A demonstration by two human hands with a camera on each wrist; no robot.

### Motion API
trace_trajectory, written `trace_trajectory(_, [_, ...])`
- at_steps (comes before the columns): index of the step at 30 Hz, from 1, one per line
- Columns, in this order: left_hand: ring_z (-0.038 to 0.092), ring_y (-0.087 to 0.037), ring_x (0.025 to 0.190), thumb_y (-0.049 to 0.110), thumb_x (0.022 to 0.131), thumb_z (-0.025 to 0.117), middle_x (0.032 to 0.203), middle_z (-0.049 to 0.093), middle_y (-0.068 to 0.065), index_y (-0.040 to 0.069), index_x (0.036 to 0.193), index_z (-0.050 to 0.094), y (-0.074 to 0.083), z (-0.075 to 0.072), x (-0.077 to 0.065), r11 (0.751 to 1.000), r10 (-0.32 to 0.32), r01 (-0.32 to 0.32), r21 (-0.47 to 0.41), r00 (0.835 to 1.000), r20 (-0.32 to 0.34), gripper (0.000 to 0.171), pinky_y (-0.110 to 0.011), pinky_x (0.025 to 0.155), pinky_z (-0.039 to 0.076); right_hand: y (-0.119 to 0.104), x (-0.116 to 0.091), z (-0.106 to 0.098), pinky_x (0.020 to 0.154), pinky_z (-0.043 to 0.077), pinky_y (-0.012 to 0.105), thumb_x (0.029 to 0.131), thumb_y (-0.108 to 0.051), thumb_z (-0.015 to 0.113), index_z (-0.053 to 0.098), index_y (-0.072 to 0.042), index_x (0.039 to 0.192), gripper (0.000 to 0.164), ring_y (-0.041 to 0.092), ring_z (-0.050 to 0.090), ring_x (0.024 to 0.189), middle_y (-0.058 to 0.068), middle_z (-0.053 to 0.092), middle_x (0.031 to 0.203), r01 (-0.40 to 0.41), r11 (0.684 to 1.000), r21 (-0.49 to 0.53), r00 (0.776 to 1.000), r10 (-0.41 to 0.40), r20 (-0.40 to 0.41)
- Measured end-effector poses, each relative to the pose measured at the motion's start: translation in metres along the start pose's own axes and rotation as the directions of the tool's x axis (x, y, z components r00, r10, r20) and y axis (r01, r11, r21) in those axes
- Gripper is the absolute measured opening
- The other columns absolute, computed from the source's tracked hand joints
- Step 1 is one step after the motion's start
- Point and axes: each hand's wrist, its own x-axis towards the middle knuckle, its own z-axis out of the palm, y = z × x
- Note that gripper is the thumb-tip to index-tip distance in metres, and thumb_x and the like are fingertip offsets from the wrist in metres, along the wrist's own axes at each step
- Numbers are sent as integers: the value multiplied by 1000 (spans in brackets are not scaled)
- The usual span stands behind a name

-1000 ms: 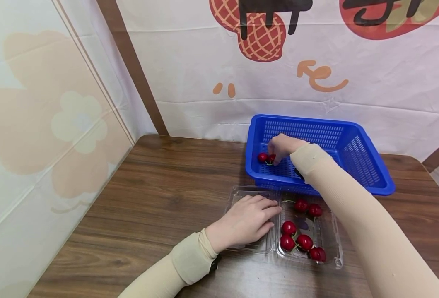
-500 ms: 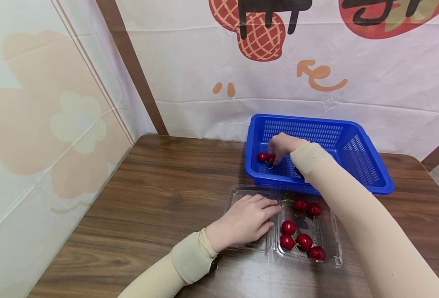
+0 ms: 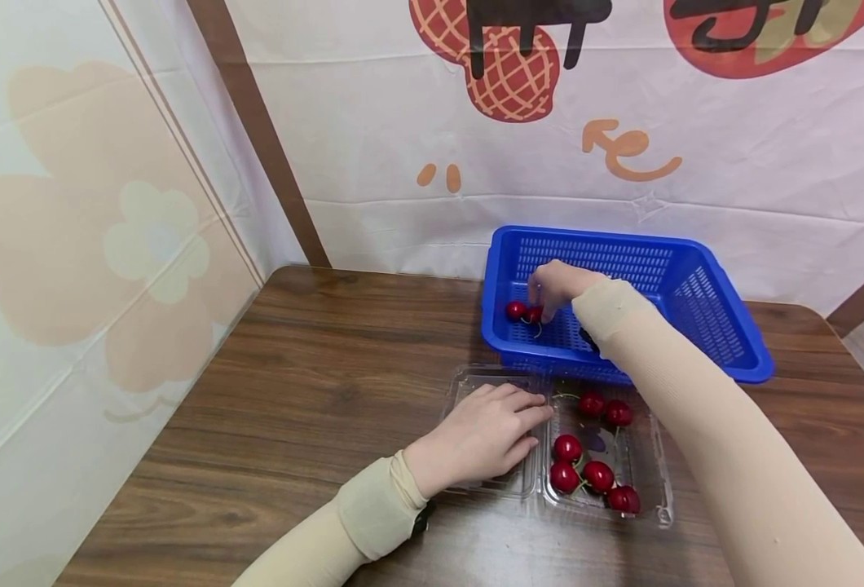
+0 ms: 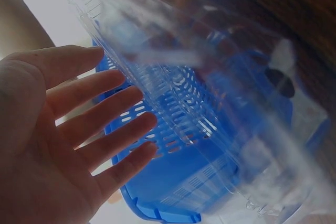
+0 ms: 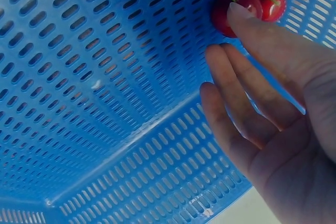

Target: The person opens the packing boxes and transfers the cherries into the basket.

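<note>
My right hand [image 3: 558, 285] reaches into the blue plastic basket [image 3: 758, 359]. In the right wrist view its thumb lies on a red cherry [image 5: 223, 17] with a green stem, and the fingers curl in behind it, so the cherry is pinched. A second cherry [image 3: 516, 311] sits right beside it. My left hand [image 3: 479, 436] rests with relaxed fingers over one half of an opened clear plastic clamshell box [image 3: 663, 489]. Several cherries [image 3: 597, 475] lie in the box's other half. In the left wrist view the straight fingers [image 4: 113, 140] hold nothing.
The basket stands at the back of the wooden table [image 3: 293, 391], just behind the clamshell box. A printed cloth [image 3: 373, 122] hangs behind the table, and another pale cloth [image 3: 58, 285] hangs at the left.
The stem of the cherry at my right hand has swung a little toward the front of the basket. Both hands stay almost where they were.
</note>
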Motion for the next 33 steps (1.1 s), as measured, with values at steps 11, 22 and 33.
trace_trajectory(11, [56, -16, 117, 32, 91, 59, 127, 61, 2, 20, 126, 62, 1, 0, 0, 1000, -3, 3, -2, 1000, 2, 37, -33, 95, 46, 3, -9, -11, 83, 53, 40, 76, -13, 78, 68, -5, 108, 34, 26, 63, 99, 13, 66, 111, 23, 1000, -11, 1000, -23, -11])
trace_trajectory(22, [55, -16, 117, 32, 91, 59, 128, 61, 2, 20, 126, 61, 2, -1, 0, 1000, -3, 3, 2, 1000, 2, 37, -33, 96, 46, 10, -27, -23, 71, 54, 35, 87, -21, 68, 69, -7, 99, 19, 19, 65, 79, 12, 68, 101, 16, 1000, 8, 1000, -16, -15])
trace_trajectory(33, [56, -16, 116, 32, 91, 59, 127, 61, 2, 20, 126, 62, 2, 0, 1, 1000, -2, 2, -6, 1000, -5, 37, -33, 95, 46, 17, -41, -28, 81, 54, 43, 89, -27, 65, 68, -6, 106, 27, 22, 66, 85, 13, 67, 109, -6, 1000, -8, 1000, 6, -21])
